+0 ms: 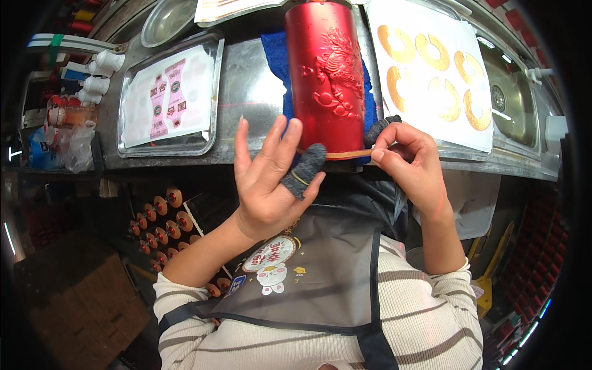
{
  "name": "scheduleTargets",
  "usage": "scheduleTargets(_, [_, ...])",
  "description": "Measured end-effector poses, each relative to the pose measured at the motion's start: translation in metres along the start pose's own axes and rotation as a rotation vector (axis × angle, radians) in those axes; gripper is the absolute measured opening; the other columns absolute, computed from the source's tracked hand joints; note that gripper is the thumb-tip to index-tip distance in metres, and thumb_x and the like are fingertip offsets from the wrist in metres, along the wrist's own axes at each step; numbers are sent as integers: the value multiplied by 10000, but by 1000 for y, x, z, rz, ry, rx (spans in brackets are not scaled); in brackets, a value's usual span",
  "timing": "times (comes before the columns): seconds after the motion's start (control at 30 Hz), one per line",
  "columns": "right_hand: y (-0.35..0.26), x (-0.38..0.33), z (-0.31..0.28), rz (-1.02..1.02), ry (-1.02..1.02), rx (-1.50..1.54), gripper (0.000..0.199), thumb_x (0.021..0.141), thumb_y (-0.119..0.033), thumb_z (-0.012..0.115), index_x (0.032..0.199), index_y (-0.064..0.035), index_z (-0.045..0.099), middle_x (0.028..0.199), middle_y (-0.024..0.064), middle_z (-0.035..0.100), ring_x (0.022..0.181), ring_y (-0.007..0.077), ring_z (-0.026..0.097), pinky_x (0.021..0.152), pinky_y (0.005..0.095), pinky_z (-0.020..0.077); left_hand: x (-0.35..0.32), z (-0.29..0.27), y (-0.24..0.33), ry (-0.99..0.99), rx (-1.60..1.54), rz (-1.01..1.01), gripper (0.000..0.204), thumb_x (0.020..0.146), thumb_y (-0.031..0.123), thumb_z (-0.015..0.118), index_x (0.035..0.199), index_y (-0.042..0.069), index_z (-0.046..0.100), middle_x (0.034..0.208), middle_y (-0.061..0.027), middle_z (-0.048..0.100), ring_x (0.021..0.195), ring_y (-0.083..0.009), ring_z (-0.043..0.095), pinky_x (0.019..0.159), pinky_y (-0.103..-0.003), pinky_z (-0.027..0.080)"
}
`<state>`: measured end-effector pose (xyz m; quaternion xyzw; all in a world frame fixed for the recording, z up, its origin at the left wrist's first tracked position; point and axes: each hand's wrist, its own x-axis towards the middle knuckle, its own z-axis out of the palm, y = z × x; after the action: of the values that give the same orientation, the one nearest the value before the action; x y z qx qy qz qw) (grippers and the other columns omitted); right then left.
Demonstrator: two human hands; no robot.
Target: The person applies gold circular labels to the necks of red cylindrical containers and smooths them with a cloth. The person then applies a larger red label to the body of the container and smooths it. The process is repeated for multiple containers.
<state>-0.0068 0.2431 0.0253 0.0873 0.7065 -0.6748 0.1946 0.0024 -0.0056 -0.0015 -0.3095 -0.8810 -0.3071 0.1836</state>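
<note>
A shiny red bottle (320,68) with a raised relief lies over a blue cloth (275,55), its near end toward me. Along that end runs a thin gold-orange strip (349,155). My right hand (416,166) pinches the strip's right end between thumb and fingers. My left hand (268,185) is open, its fingers spread, just left of the bottle's near end. One of its fingers wears a grey knitted finger sleeve (308,165) and points at the strip's left part; I cannot tell whether it touches. Another grey sleeve (377,131) covers a right-hand finger.
On the left stands a metal tray (213,117) holding a white sheet with pink printed pieces. A white sheet (407,120) with several gold C-shaped pieces lies on the right, before a metal basin (515,102). A round metal bowl (166,21) sits at the back left.
</note>
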Motion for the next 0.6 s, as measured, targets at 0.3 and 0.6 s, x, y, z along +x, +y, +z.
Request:
scheduleTargets(0.3, [2, -1, 0, 32, 11, 34, 47, 888, -32, 685, 904, -1, 654, 826, -26, 631, 672, -3, 519, 591, 154, 392, 47, 8, 20, -49, 127, 168, 216, 744, 144, 757, 956, 107, 777, 1369, -189, 634, 1299, -422, 576, 1127, -691, 255])
scheduleTargets(0.6, [0, -8, 7, -14, 45, -31, 73, 883, -57, 710, 882, 6, 674, 887, -4, 617, 696, 13, 548, 613, 174, 415, 8, 21, -12, 119, -242, -125, 577, 727, 177, 876, 1232, -31, 690, 1436, -245, 562, 1345, -406, 541, 1112, -649, 332])
